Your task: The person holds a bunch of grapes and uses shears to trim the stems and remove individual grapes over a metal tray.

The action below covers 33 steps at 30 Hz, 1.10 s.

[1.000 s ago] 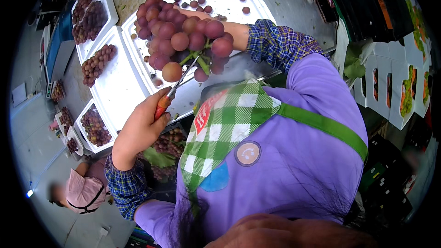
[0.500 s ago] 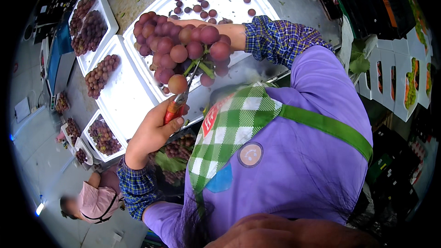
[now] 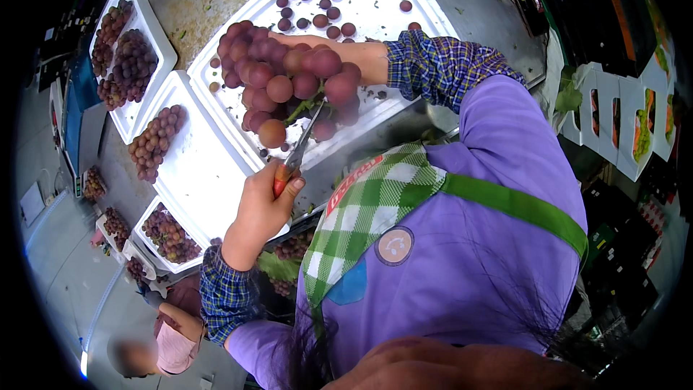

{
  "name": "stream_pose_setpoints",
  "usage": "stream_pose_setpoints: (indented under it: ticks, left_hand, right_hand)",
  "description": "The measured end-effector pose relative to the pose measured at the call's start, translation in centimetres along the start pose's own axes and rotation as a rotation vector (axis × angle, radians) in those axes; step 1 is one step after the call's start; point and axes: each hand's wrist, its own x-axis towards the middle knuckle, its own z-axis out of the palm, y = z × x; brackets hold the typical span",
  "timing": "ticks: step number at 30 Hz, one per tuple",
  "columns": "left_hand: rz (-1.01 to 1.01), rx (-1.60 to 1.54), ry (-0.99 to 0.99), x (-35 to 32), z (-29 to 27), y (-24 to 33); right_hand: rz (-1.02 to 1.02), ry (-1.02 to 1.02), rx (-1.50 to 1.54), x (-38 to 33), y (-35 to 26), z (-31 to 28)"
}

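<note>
The right hand grips a bunch of red grapes over the white tray, while the left hand squeezes red scissors; the next snip needs careful aim.

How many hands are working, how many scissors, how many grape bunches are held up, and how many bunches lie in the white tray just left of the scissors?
Hands at work: 2, the left hand and the right hand
Scissors: 1, in the left hand
Bunches held up: 1, the held bunch
Bunches in the white tray: 1, the lying bunch
Total: 5
</note>
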Motion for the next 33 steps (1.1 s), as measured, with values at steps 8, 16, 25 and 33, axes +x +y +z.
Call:
stream_pose_setpoints:
  ticks: [8, 16, 25, 33]
  left_hand:
    - [0.019, 0.006, -0.033, 0.2, -2.2, 1.1]
    - [-0.006, -0.322, -0.052, -1.8, 0.6, 0.4]
    - [0.150, -0.636, 0.027, -2.7, 6.3, 0.1]
    - [0.245, -0.694, 0.092, -3.7, 7.2, 0.6]
  right_hand:
    - [-0.011, -0.027, 0.065, 3.7, -0.2, -0.1]
    - [0.013, -0.059, 0.114, 3.8, -0.6, 0.8]
    - [0.057, -0.086, 0.165, 2.1, -1.2, 2.0]
    - [0.100, -0.086, 0.247, -0.5, -1.3, 4.2]
